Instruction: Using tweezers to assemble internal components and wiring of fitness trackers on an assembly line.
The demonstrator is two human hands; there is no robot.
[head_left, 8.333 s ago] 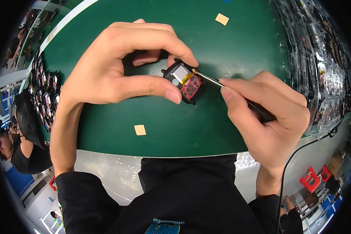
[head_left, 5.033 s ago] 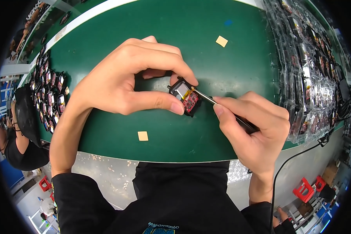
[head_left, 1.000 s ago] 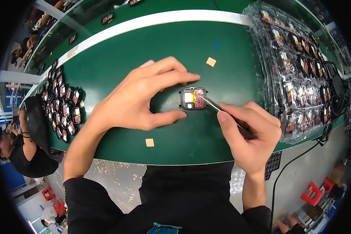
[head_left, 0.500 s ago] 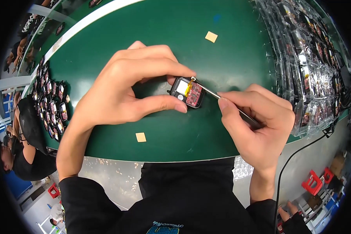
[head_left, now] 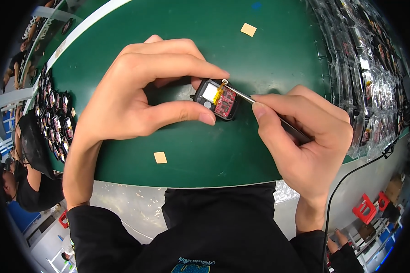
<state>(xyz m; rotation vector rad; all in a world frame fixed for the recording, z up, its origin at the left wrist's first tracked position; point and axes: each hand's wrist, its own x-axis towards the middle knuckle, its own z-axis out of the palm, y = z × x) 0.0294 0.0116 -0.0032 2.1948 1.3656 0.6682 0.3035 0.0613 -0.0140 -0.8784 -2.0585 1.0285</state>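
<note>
My left hand [head_left: 139, 86] grips a small black electronic device [head_left: 233, 109] at its edges, between thumb and fingers, over the green table. The open case shows a red circuit board [head_left: 225, 103], a white block [head_left: 210, 92] and yellow tape [head_left: 217, 96]. From the tape a short flex strip runs up to a small connector [head_left: 224, 82] at the case's upper edge, beside my left index fingertip. In a pinch grip, my right hand [head_left: 307, 136] holds metal tweezers [head_left: 292, 129], whose tip reaches the upper edge of the case beside that connector. Whether the tip touches it, I cannot tell.
Two small cream squares [head_left: 248, 30] [head_left: 160, 157] lie on the green table [head_left: 278, 50]. Many similar devices [head_left: 54, 116] cluster at the left. Stacked clear plastic trays [head_left: 369, 86] filled with devices line the right side. A black cable [head_left: 346, 179] hangs at the lower right.
Both hands, the device and the tweezers appear slightly higher in the picture, as do the cream squares. The tweezers' tip stays by the connector, and both grips are unchanged.
</note>
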